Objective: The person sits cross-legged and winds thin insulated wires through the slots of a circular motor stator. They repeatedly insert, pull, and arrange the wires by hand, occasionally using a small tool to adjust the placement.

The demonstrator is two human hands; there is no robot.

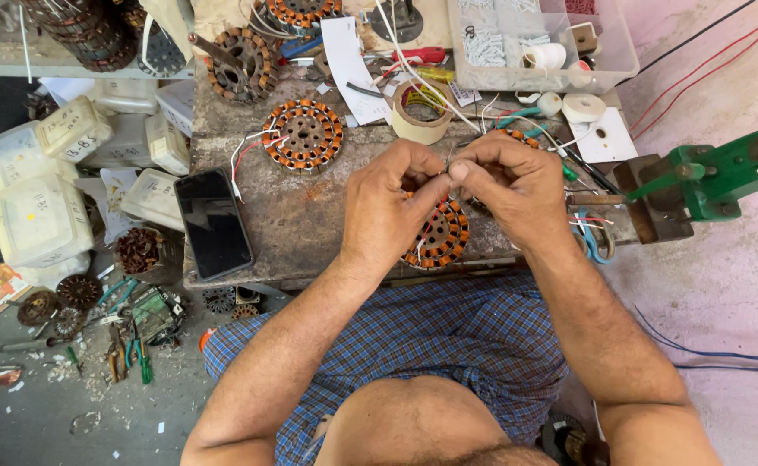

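A round stator with orange copper windings (441, 242) lies on the worn bench (301, 229) under my hands, mostly hidden by them. My left hand (388, 207) and my right hand (513, 185) meet above it, fingertips pinched together on thin wire leads (446, 166) that rise from the stator. A thin red lead runs down from the fingers to the windings. Both wrists hover over the bench's near edge.
A second wound stator (303, 134) sits further back, a dark phone (213, 223) lies at the bench's left. A tape roll (420, 116), a clear parts box (539, 43), scissors (593, 237) and a green vice (716, 177) stand nearby. White plastic tubs (41, 216) and pliers lie on the floor left.
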